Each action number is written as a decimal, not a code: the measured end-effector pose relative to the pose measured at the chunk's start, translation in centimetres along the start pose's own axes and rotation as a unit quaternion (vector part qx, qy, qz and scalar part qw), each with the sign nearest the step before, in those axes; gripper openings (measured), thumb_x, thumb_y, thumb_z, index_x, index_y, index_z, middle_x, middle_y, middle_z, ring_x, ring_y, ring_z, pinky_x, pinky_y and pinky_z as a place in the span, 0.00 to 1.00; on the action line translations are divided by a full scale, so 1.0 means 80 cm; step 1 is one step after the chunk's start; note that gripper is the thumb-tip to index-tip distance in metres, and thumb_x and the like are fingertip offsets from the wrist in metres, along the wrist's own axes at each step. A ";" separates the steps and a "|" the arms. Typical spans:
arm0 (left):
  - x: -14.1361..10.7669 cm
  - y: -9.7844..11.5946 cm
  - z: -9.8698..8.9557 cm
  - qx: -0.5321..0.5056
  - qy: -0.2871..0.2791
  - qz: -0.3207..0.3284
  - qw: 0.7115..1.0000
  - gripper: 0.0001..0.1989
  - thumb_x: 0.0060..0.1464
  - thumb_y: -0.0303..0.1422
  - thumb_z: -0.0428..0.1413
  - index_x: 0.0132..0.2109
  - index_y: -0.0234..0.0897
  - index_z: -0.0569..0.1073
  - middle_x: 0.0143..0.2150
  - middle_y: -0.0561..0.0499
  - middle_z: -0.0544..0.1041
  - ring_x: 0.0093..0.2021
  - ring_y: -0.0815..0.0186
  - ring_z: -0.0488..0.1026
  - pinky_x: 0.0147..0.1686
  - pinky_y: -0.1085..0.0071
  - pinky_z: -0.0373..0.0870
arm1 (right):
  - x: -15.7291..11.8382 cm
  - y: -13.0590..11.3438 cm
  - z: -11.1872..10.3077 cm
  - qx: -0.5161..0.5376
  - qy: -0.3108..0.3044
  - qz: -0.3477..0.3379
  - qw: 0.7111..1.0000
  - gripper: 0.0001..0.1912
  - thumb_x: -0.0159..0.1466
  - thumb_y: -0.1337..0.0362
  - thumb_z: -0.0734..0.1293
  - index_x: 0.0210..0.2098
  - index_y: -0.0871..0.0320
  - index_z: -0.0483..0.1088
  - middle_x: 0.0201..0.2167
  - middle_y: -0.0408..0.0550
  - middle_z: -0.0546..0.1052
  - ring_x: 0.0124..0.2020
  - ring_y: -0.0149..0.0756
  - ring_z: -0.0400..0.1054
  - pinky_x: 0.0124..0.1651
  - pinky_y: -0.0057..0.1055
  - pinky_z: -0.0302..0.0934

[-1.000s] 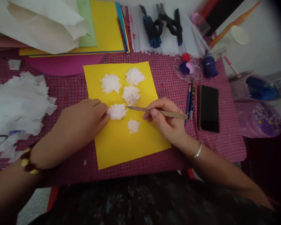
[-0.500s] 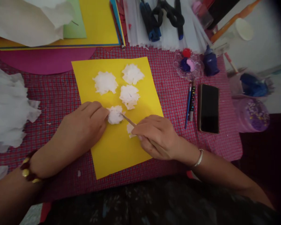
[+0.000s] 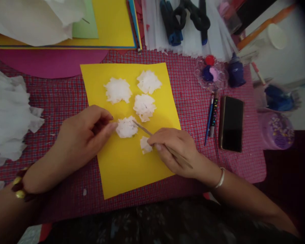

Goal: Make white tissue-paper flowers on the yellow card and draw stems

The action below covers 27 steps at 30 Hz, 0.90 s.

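Observation:
A yellow sheet [image 3: 122, 169] lies on the checked cloth with several ruffled white paper tufts on it. My right hand [image 3: 175, 150] is closed on a thin wooden stick [image 3: 144, 129], whose tip touches the top right of the lower left tuft [image 3: 127, 127]. Beside that tuft's left edge is my left hand [image 3: 83, 135], its thumb and fingers apart, with nothing seen between them. A small white piece [image 3: 145, 145] lies just left of my right fingertips.
A heap of white paper [image 3: 7, 115] is at the left. Coloured sheets [image 3: 114, 23] lie at the upper left. Toward the right are black-handled tools [image 3: 190, 15], a paint palette [image 3: 210, 73], a purple bottle [image 3: 236, 71], brushes [image 3: 209, 118] and a phone [image 3: 231, 123].
My left thumb and fingers have parted and drawn back slightly from the lower left tuft. The stick is still in my right hand. The whole view has shifted slightly.

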<state>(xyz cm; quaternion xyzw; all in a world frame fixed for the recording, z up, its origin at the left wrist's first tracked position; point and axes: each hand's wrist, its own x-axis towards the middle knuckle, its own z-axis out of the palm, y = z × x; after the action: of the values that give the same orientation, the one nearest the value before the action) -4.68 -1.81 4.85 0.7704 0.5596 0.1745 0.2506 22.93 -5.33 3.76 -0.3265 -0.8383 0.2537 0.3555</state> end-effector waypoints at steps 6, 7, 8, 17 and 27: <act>-0.006 -0.007 0.010 0.018 0.010 0.069 0.997 0.09 0.64 0.40 0.57 0.41 0.40 0.71 0.33 0.52 0.75 0.29 0.64 0.73 0.29 0.68 0.67 | 0.001 -0.001 -0.003 0.042 0.013 0.026 0.999 0.11 0.75 0.71 0.63 0.53 0.52 0.72 0.37 0.46 0.84 0.39 0.36 0.80 0.42 0.35 0.78; -0.007 -0.008 0.012 0.032 0.023 0.092 0.995 0.09 0.65 0.40 0.58 0.42 0.40 0.70 0.34 0.51 0.76 0.31 0.63 0.74 0.30 0.68 0.67 | 0.001 0.000 -0.003 0.040 0.006 0.029 0.999 0.10 0.76 0.70 0.63 0.52 0.52 0.72 0.37 0.46 0.84 0.38 0.35 0.80 0.41 0.34 0.77; -0.009 -0.008 0.015 0.051 0.036 0.114 0.992 0.08 0.66 0.39 0.57 0.43 0.40 0.70 0.36 0.50 0.76 0.34 0.61 0.75 0.32 0.67 0.68 | 0.001 0.002 -0.001 0.039 -0.001 0.031 0.999 0.10 0.76 0.70 0.63 0.52 0.53 0.72 0.37 0.46 0.83 0.37 0.35 0.80 0.40 0.33 0.77; -0.012 -0.006 0.016 0.091 0.037 0.145 0.984 0.03 0.66 0.32 0.56 0.44 0.40 0.69 0.39 0.47 0.78 0.37 0.58 0.75 0.34 0.65 0.68 | 0.005 -0.002 -0.009 0.082 0.005 0.081 0.993 0.08 0.77 0.68 0.63 0.48 0.52 0.74 0.35 0.45 0.83 0.36 0.34 0.79 0.39 0.32 0.75; 0.011 -0.020 -0.009 -0.136 -0.079 -0.053 0.986 0.10 0.56 0.42 0.57 0.36 0.41 0.76 0.28 0.54 0.80 0.27 0.65 0.74 0.27 0.70 0.68 | 0.002 -0.008 -0.010 0.176 0.000 0.086 0.981 0.07 0.77 0.65 0.65 0.43 0.52 0.75 0.32 0.42 0.83 0.32 0.31 0.79 0.34 0.29 0.74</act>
<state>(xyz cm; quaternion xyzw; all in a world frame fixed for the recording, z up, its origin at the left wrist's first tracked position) -6.03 -0.43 4.50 0.7096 0.5490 0.1741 0.4059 23.21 -5.45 4.75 -0.3297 -0.7492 0.4269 0.3844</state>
